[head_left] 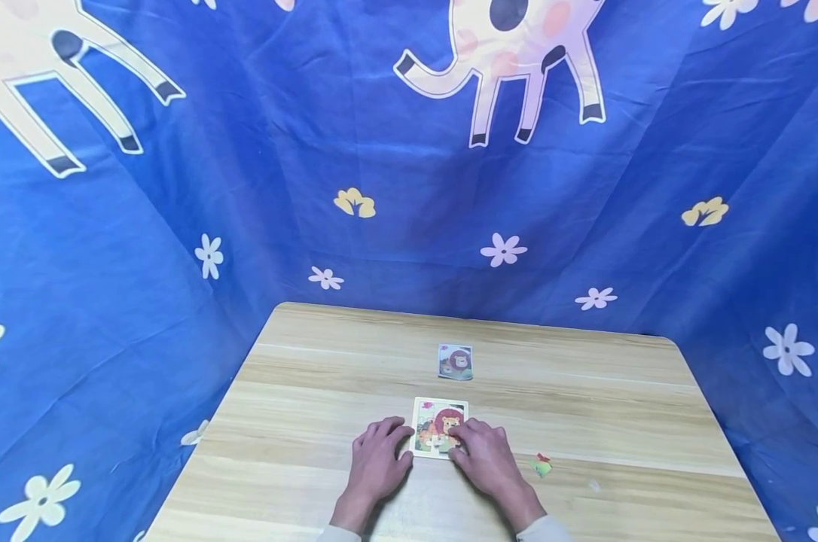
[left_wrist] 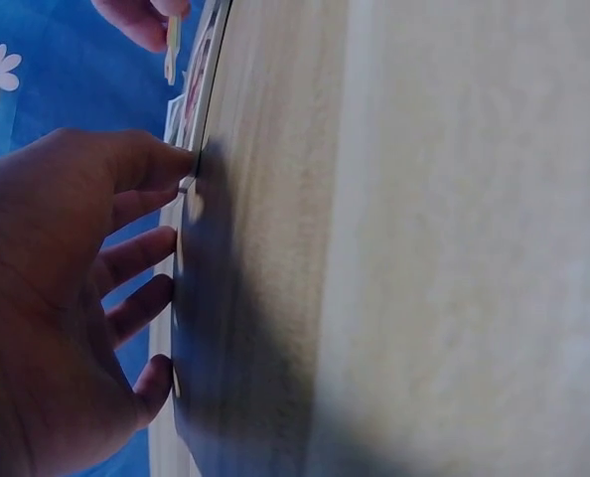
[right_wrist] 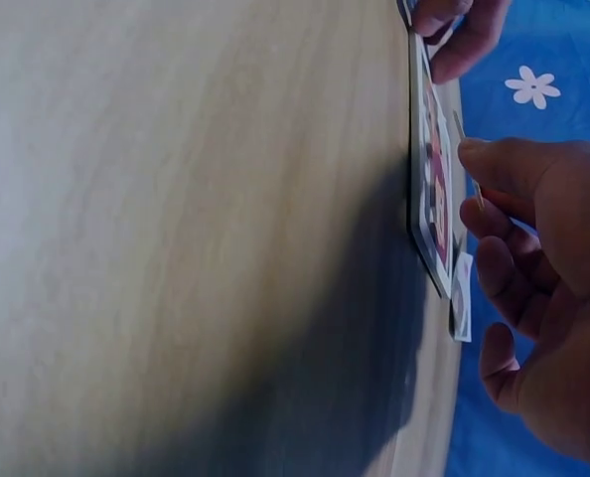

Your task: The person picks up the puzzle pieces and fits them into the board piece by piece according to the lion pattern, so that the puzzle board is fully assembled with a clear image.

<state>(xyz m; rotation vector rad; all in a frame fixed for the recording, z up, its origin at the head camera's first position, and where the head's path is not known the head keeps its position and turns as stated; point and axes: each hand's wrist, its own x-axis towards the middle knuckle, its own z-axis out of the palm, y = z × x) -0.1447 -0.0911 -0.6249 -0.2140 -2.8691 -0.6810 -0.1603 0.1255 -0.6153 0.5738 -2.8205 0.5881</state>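
Note:
A square picture puzzle board [head_left: 416, 410] with a pale frame and a lion picture lies on the table. Along its left edge, my left hand [head_left: 380, 461] touches the frame with thumb and forefinger apart, the other fingers loosely spread. Over the board's right side, my right hand [head_left: 488, 459] pinches a thin puzzle piece [left_wrist: 172, 55] between thumb and forefinger. That piece is seen nearly edge-on in both wrist views, above the board's face; its picture is hidden. In the right wrist view the remaining fingers of my right hand [right_wrist: 548, 278] curl loosely.
A lion picture card [head_left: 455, 362] lies beyond the board. To the right of my right hand is a green and red puzzle piece [head_left: 541, 465], with a small pale scrap [head_left: 594, 486] farther right. Blue patterned cloth [head_left: 409, 248] hangs around the wooden table [head_left: 314, 354].

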